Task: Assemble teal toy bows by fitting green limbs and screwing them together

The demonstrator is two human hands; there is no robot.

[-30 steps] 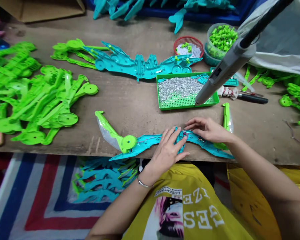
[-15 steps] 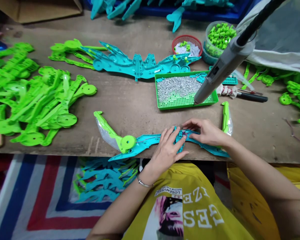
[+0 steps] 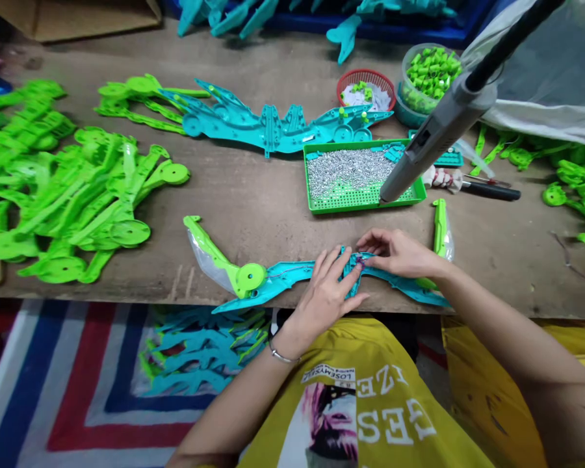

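A turquoise toy bow shell [image 3: 287, 275] lies along the table's near edge, hollow side up. Each end carries a lime-green limb, the left limb [image 3: 249, 279] and the right limb [image 3: 439, 227], both with clear film. My left hand [image 3: 325, 286] rests across the bow's middle, fingers over it and thumb toward my body, holding it down. Thin dark reddish wires [image 3: 359, 261] show in the central part. My right hand [image 3: 402, 253] is just right of there, thumb and fingertips pinched at the wires; its fingertips are partly hidden.
A green tray [image 3: 365, 208] of small screws stands ahead, with a grey electric screwdriver [image 3: 433, 136] hanging over it. Beyond lies another turquoise shell [image 3: 244, 133]. Green limbs [image 3: 102, 201] are heaped at left. A red basket [image 3: 365, 73] and a tub of green pieces [image 3: 431, 71] stand behind.
My right fingers have shifted slightly inward and closed more at the wires. My left hand stays on the bow shell.
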